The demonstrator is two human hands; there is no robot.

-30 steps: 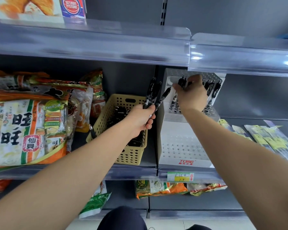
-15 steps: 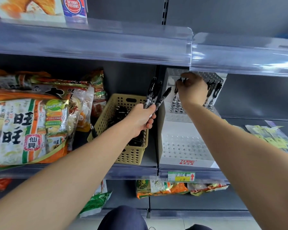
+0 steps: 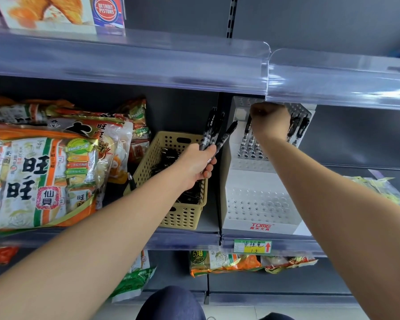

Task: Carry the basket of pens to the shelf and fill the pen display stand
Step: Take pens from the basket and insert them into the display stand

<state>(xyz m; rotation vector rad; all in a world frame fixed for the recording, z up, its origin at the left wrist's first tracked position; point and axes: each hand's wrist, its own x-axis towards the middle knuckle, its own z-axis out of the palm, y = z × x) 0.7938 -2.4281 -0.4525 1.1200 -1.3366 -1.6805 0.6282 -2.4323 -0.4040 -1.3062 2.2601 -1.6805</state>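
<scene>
A beige perforated basket point(image 3: 183, 215) stands on the middle shelf, with black pens point(image 3: 169, 158) lying inside. Just above its right rim, my left hand point(image 3: 198, 162) grips a bundle of black pens point(image 3: 214, 132) that point up. To the right stands the white tiered pen display stand point(image 3: 259, 204); its lower tier shows bare holes. My right hand point(image 3: 270, 123) reaches to the stand's top tier, fingers closed, with the top of a black pen point(image 3: 248, 125) at its thumb side. More pens point(image 3: 298, 128) stand in that tier, partly hidden by the hand.
Large orange-and-white snack bags point(image 3: 39, 176) fill the shelf left of the basket. The upper shelf's clear plastic rail point(image 3: 148, 63) overhangs the stand's top. A price tag point(image 3: 252, 246) sits under the stand. Flat yellow packets point(image 3: 383, 188) lie at the right.
My right hand has risen along the stand's top tier to just under the upper shelf's rail. My left hand has kept the pen bundle above the basket.
</scene>
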